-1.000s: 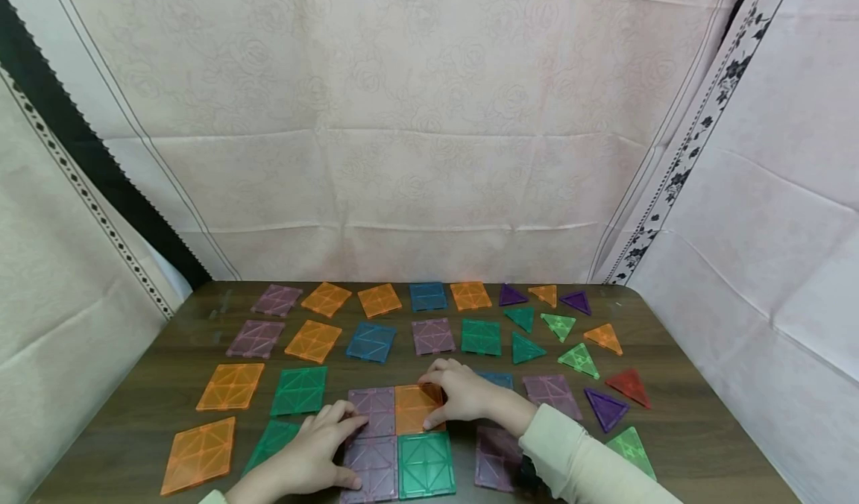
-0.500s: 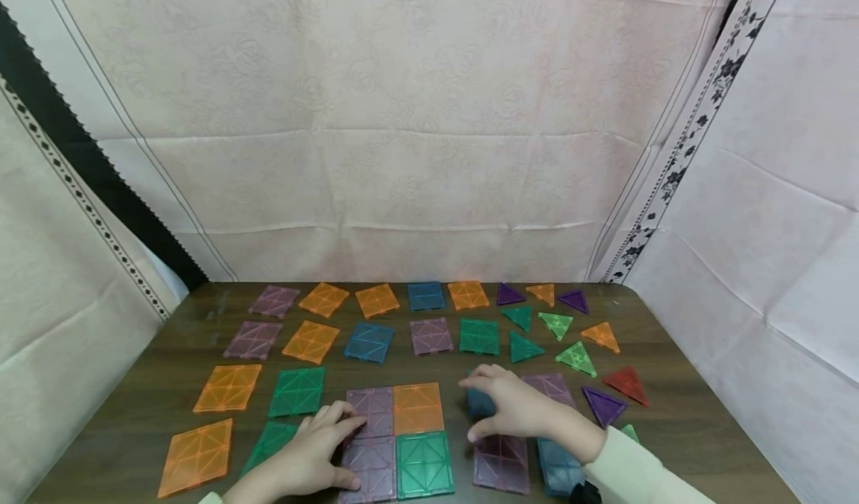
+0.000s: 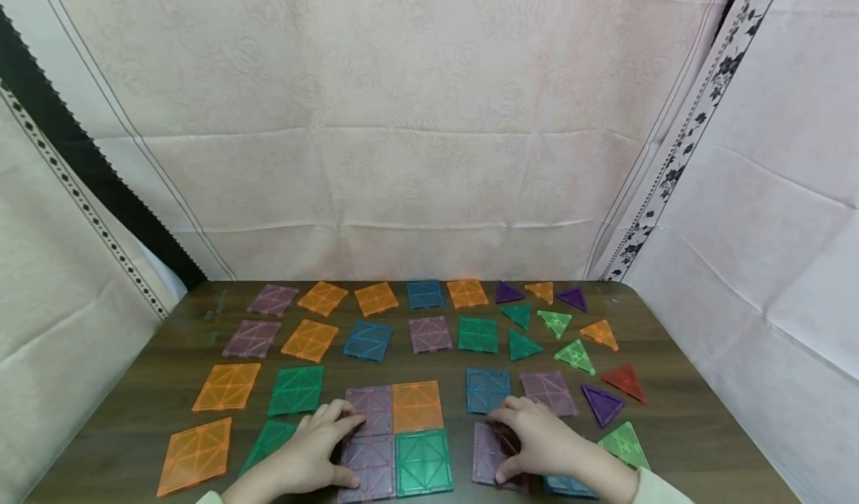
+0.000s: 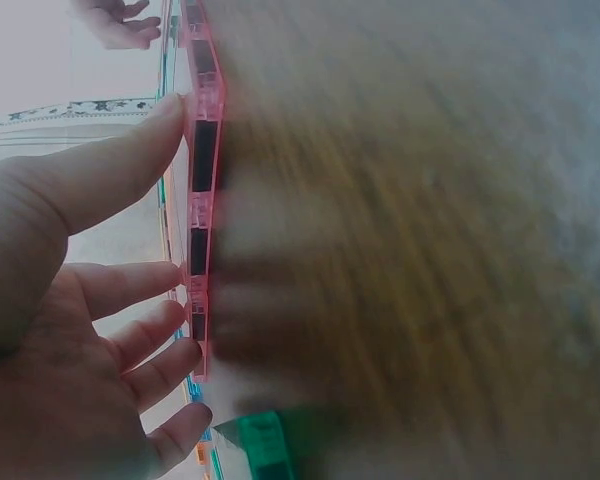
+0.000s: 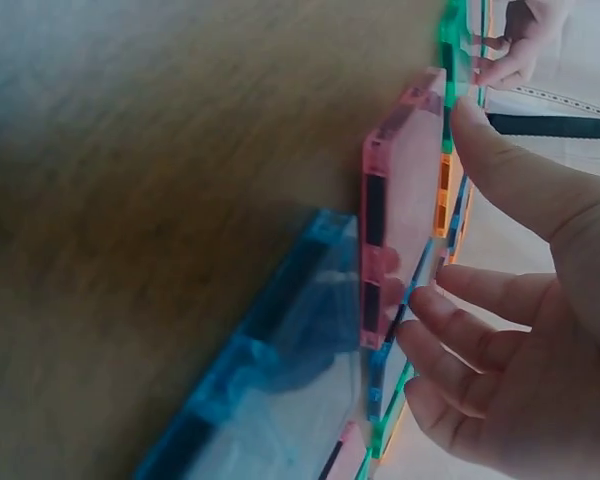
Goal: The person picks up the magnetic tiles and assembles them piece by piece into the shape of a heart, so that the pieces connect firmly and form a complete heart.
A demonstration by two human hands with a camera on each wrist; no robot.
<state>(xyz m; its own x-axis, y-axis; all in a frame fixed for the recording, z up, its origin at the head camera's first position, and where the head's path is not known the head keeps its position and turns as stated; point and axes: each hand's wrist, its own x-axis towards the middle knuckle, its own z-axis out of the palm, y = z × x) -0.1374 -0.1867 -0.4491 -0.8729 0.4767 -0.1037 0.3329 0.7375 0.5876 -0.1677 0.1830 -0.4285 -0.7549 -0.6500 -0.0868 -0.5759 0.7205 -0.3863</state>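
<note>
the left hand (image 3: 310, 452) rests at the desk (image 3: 698, 444), its thumb and fingers apart, the thumb touching the near purple square (image 3: 376, 470) and fingertips at the far purple square (image 3: 376, 408). right of those fingers, edge to edge with the purples, lie the orange square (image 3: 417, 407) and, nearer, the green square (image 3: 424, 463). left of the same fingers is a teal square (image 3: 297, 390). the right hand (image 3: 537, 438) is over the loose purple square (image 3: 486, 452), thumb and fingers spread apart; i cannot tell whether every fingertip touches it. just beyond these fingers sits the blue square (image 3: 488, 391). farther right of them lie the violet triangle (image 3: 604, 405), the red triangle (image 3: 625, 383) and the lime triangle (image 3: 625, 446).
</note>
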